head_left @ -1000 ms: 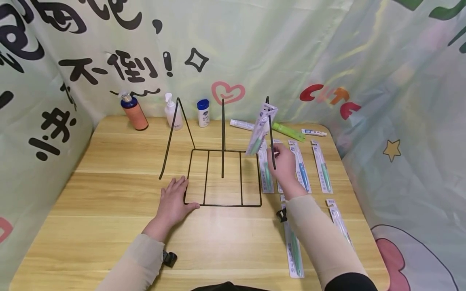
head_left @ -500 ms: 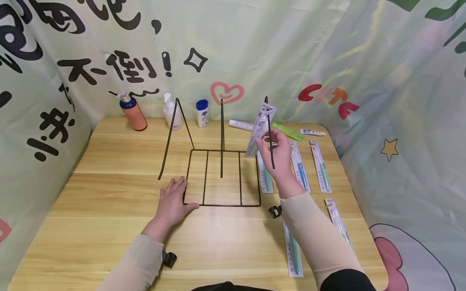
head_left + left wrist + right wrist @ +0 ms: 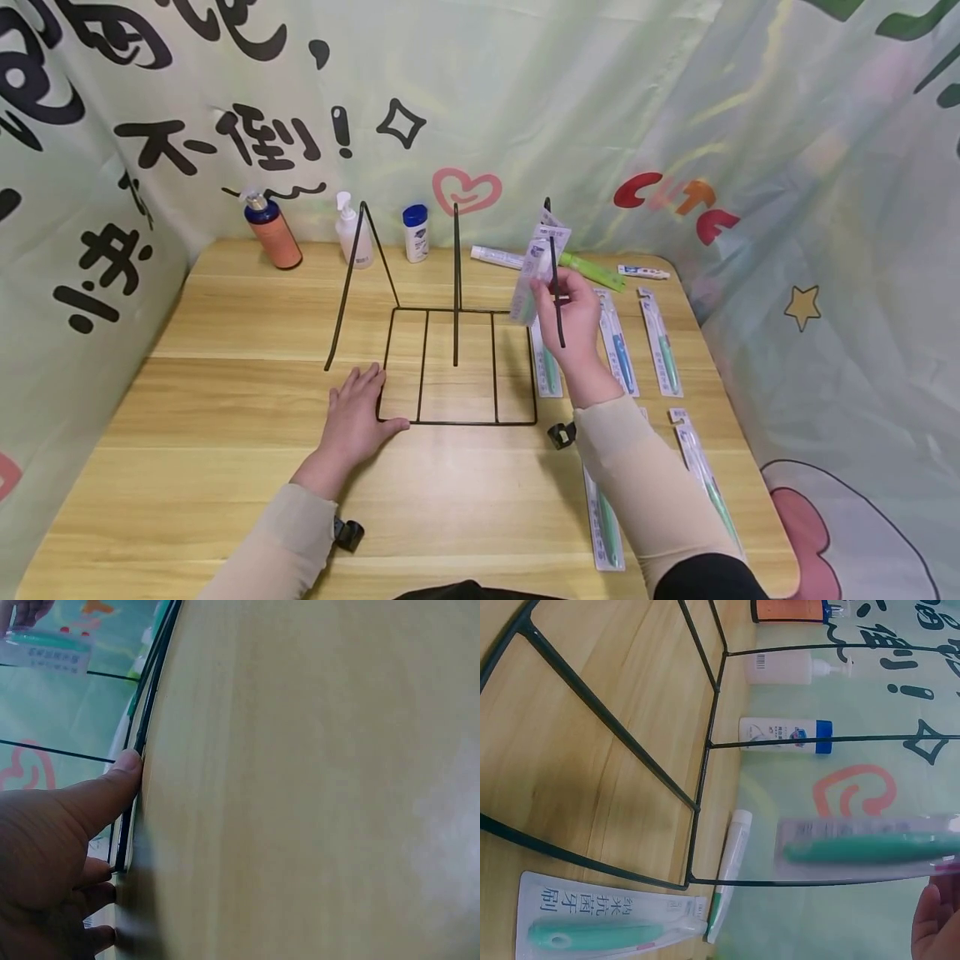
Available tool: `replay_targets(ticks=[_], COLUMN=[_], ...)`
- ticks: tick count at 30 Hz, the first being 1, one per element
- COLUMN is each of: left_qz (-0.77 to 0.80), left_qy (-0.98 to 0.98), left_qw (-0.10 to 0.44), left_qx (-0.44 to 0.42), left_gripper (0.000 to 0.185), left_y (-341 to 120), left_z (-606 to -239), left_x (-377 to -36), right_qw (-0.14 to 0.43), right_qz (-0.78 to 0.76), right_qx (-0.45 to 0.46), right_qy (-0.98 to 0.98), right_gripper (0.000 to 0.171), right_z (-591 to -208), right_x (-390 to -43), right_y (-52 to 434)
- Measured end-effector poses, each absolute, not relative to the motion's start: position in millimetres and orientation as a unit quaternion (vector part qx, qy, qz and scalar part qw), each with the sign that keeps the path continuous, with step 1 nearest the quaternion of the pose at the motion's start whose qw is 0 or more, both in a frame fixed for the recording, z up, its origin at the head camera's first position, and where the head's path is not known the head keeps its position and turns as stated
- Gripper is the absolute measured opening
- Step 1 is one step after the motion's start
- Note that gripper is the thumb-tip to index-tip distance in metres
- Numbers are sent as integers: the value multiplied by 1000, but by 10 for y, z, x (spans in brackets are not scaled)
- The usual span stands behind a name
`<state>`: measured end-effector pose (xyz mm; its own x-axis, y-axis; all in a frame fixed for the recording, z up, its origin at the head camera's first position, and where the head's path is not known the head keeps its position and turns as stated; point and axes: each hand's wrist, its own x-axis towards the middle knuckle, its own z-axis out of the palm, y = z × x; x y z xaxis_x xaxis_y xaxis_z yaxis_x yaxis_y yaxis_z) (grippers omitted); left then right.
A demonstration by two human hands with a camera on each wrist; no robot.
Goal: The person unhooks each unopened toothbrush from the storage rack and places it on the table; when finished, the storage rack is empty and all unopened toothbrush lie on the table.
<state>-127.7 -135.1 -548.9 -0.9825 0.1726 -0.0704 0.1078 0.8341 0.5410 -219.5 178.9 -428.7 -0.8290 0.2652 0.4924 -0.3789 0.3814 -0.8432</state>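
A black wire rack [image 3: 457,424] with tall upright rods stands on the table. My left hand [image 3: 360,417] rests at its front left corner, fingers stretched along the side and thumb on the front bar. In the left wrist view, the thumb [image 3: 112,791] lies against that bar. From the right upright hangs a packaged toothbrush [image 3: 534,267] in a clear pack with a green handle. My right hand [image 3: 573,321] is behind the rod's front end and pinches the pack's edge with the thumb. The right wrist view shows only a few fingers [image 3: 934,919] beside the pack.
More packaged toothbrushes [image 3: 618,350] lie on the table [image 3: 247,433] to the right. At the back stand an orange bottle [image 3: 276,237], a pump bottle [image 3: 356,237] and a blue-capped bottle [image 3: 416,235]. A white tube [image 3: 497,257], green tube [image 3: 596,272] and small tube [image 3: 643,272] lie behind.
My right hand has moved up from the table packs to the hanging toothbrush pack, which has turned slightly. My left hand stays on the rack corner.
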Motion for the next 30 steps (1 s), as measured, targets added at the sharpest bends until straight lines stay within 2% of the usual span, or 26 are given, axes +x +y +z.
replay_targets(ticks=[5,9,16,22,30], left_qz=[276,277,278,280,282], left_qy=[956,956,956,956,955], left_qw=[62,60,61,58,61], left_qx=[74,74,72,73,73], left_gripper=[99,99,98,98,98], left_y=[-1348,-1346,-1348,-1344,-1351], left_z=[-5490,-5488,-5492,-5484,-5478], left_x=[-1280,-1282,-1282,-1278,-1276], right_qw=[323,321,241,173,120], right_qz=[552,561,621,637,637], right_qx=[44,70,107,131,209], right_qy=[-767,-760,-738,-740,-732], right_gripper=[11,9,10,2,5], right_z=[-4320,-4341,-4328,-4264,-4229], right_x=[-2118,-2027,-1770,-1481,-1172], right_y=[1801,1820,1871,1904,2005])
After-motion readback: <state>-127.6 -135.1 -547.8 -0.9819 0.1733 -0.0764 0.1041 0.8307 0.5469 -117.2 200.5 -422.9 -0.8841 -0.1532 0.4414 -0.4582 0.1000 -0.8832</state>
